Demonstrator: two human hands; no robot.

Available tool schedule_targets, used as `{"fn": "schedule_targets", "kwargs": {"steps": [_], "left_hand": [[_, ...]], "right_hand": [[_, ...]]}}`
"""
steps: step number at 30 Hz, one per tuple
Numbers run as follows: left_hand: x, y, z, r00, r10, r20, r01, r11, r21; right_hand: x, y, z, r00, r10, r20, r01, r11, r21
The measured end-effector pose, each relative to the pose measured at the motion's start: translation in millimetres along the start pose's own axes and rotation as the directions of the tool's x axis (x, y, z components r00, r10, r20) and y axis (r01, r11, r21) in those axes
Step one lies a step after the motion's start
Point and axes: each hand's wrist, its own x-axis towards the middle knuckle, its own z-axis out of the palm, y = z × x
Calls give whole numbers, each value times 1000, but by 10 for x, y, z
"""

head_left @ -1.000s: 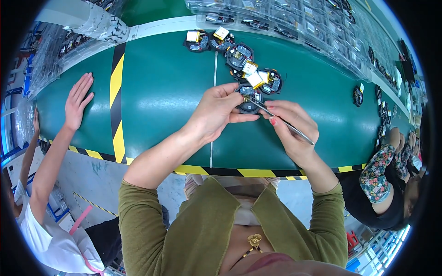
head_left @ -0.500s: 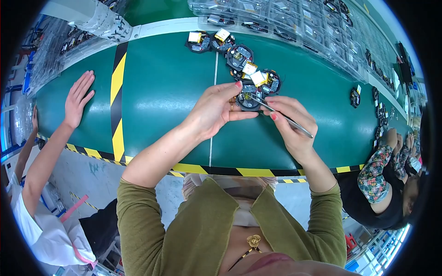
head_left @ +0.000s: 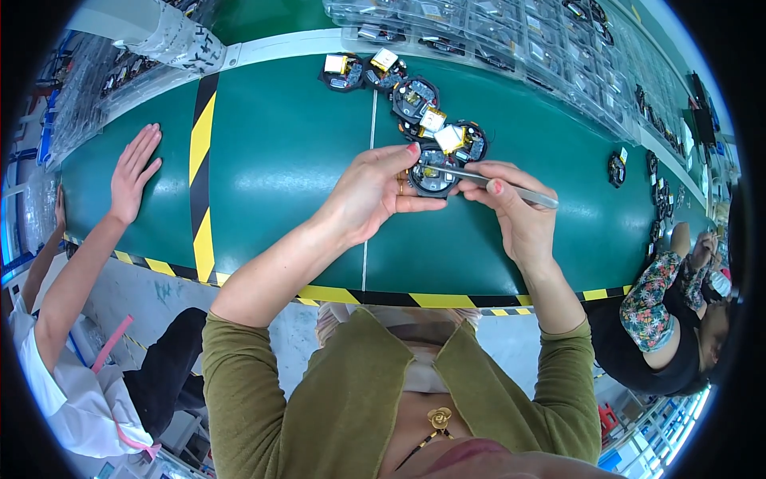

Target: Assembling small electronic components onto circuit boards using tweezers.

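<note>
My left hand [head_left: 378, 185] is closed on the rim of a round black electronic module [head_left: 432, 177], thumb at its upper left edge and fingers beneath. Inside its casing a circuit board shows. In my right hand [head_left: 515, 203] is a pair of metal tweezers [head_left: 511, 188], whose tips point left into the module's board; what they touch is too small to tell. Right against the far side of this module lie more modules, one with a silver-white battery pouch [head_left: 449, 139] and another with a similar battery [head_left: 432, 120] on top.
Farther off on the green table [head_left: 295, 160] lie a module [head_left: 343, 72] and another beside it. Clear plastic trays [head_left: 511, 40] of modules line the back. One module [head_left: 617, 168] sits alone at right. A co-worker's hand [head_left: 136, 172] rests left of the striped tape; another person works at far right.
My right hand has turned the tweezers to lie flatter, their rear end swinging up and right. My left hand and the module have barely moved.
</note>
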Motion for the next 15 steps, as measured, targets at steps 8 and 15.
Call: {"fn": "schedule_targets", "kwargs": {"steps": [8,15], "left_hand": [[13,-20,5,1000,22,-3,-22,999,-50],[9,-17,8,1000,13,21,-12,1000,-21]], "right_hand": [[-4,21,-8,988,75,-136,-61,993,105],[23,56,-65,974,166,-157,-128,966,222]]}}
